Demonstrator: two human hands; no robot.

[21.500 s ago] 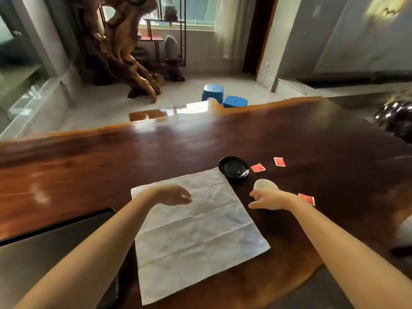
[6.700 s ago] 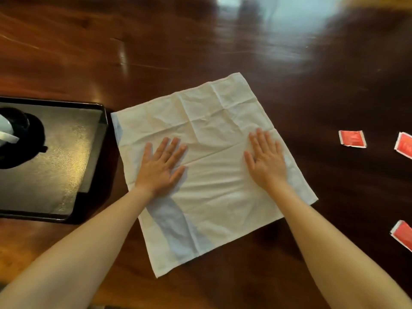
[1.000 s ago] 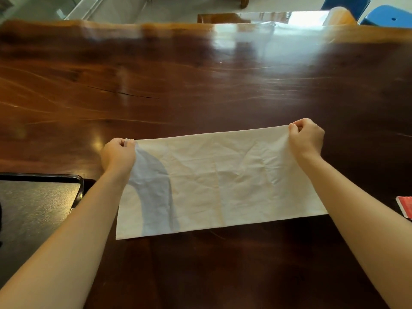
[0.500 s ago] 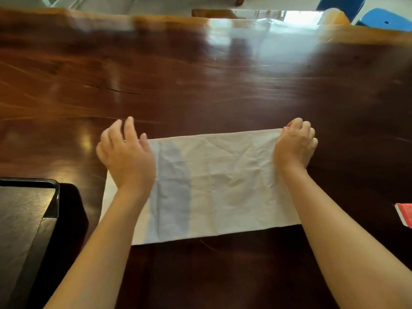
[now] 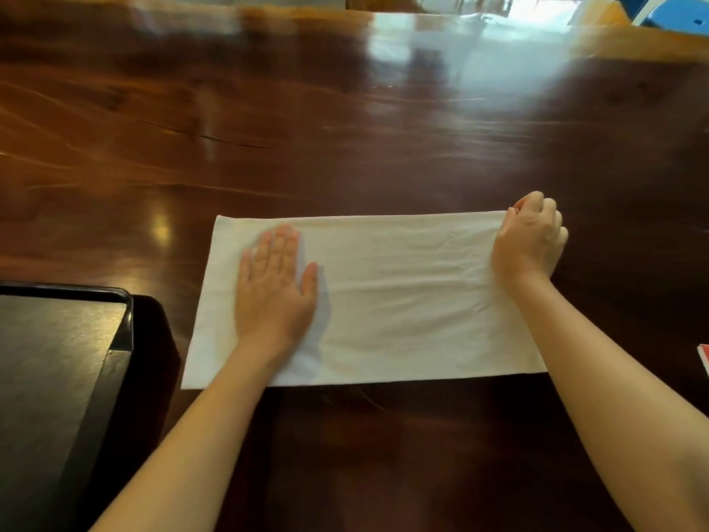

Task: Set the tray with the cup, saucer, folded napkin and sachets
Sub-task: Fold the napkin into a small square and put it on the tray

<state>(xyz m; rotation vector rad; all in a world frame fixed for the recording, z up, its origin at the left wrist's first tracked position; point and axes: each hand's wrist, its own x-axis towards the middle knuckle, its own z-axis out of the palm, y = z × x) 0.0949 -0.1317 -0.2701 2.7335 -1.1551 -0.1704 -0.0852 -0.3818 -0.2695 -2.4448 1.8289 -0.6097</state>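
Note:
The white napkin [image 5: 399, 297] lies folded in half as a wide rectangle on the dark wooden table [image 5: 345, 128]. My left hand [image 5: 274, 286] rests flat on its left part, fingers together and palm down. My right hand [image 5: 531, 240] sits on the napkin's far right corner with fingers curled, pinching the cloth edge. The black tray [image 5: 119, 328] stands at the left, only its right corner in view. A red sachet [image 5: 703, 360] peeks in at the right edge. Cup and saucer are out of view.
The table's far edge runs along the top, with blue stools [image 5: 679, 13] beyond it at the top right. Bare glossy wood stretches behind the napkin and in front of it.
My left hand has let go of the napkin's left corner and moved inward, now lying flat on the cloth. My right hand stays at the right corner.

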